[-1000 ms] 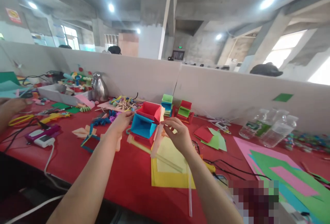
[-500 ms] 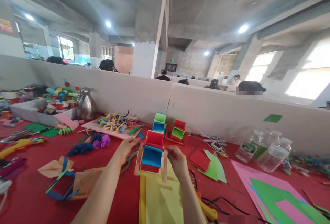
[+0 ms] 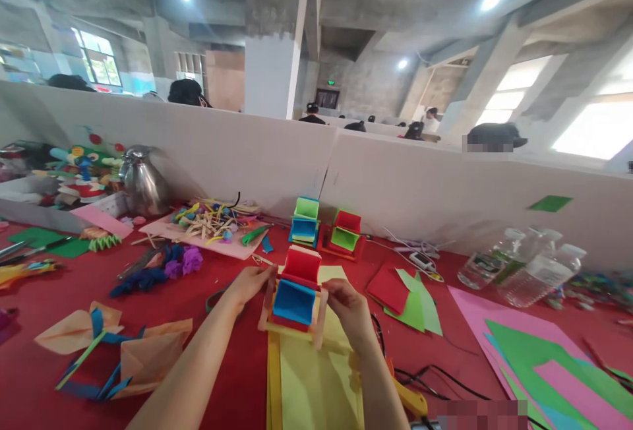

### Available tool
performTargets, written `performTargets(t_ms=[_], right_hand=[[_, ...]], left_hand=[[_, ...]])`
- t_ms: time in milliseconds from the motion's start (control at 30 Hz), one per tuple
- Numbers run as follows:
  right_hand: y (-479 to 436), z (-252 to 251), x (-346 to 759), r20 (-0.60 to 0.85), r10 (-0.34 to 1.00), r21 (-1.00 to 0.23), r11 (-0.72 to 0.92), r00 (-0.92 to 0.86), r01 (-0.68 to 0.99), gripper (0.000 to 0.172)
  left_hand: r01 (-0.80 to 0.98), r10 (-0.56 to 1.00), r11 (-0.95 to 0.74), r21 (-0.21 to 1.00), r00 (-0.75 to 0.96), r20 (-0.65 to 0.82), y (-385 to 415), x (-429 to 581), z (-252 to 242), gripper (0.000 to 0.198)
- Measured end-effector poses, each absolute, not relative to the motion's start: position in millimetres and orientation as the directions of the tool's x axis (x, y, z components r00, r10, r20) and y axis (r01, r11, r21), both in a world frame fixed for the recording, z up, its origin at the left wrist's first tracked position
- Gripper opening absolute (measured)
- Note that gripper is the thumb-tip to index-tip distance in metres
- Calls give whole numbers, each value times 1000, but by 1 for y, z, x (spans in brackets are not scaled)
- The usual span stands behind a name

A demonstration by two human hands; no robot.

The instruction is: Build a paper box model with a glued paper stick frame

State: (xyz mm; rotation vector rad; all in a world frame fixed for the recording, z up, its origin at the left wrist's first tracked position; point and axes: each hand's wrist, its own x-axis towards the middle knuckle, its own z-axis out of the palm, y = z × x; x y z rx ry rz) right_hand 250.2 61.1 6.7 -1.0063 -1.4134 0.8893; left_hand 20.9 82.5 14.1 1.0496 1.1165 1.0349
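Note:
A small paper chair-like model (image 3: 295, 301) with a red upper part and a blue lower part is held in front of me. Pale wooden sticks stand at both its sides. My left hand (image 3: 252, 287) is closed, thumb and fingertips pinching at the left stick (image 3: 268, 299). On the other side, my right hand (image 3: 351, 308) pinches near the top of the right stick (image 3: 321, 319). Beneath the model lie yellow paper sheets (image 3: 316, 377). Behind it stand two similar models, one green and blue (image 3: 304, 227), one red and green (image 3: 345, 232).
Left are a crepe-paper piece with blue strips (image 3: 153, 354), purple and blue crumpled paper (image 3: 184, 262), a pink sheet bearing sticks (image 3: 208, 225) and a steel jug (image 3: 143, 183). Right are red paper (image 3: 388, 286), plastic bottles (image 3: 531, 278), a yellow-handled tool (image 3: 411, 400) and cables. A white partition (image 3: 420, 183) stands behind.
The camera view has tilted down and shifted slightly, so the background sits higher. Both hands keep their pinch at the model's sides, and the model is almost in the same place.

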Motion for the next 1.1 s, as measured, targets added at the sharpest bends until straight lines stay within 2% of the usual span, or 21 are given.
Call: performTargets(t_ms=[233,367,567,900,1100], right_hand=[[52,22,243,136,990,-990,135,-41,-41,23],[50,30,242,65,996,-994,60,-54,-89,22],[51,28,246,-9,999,-999,-10,-37,-41,35],[51,28,252,-148,983,-986,-137,-109,99,37],[53,28,245,-134,984,-991,-135,-113,6,33]], left_hand=[[-133,973,203,970,133,-186,80,15,18,41],[-144,973,210,967,133,-191,75,14,19,40],[-144,964,229,963,169,-204,74,17,17,36],[-127,971,219,968,128,-202,75,17,19,36],[-74,970,214,974,136,-202,77,16,17,36]])
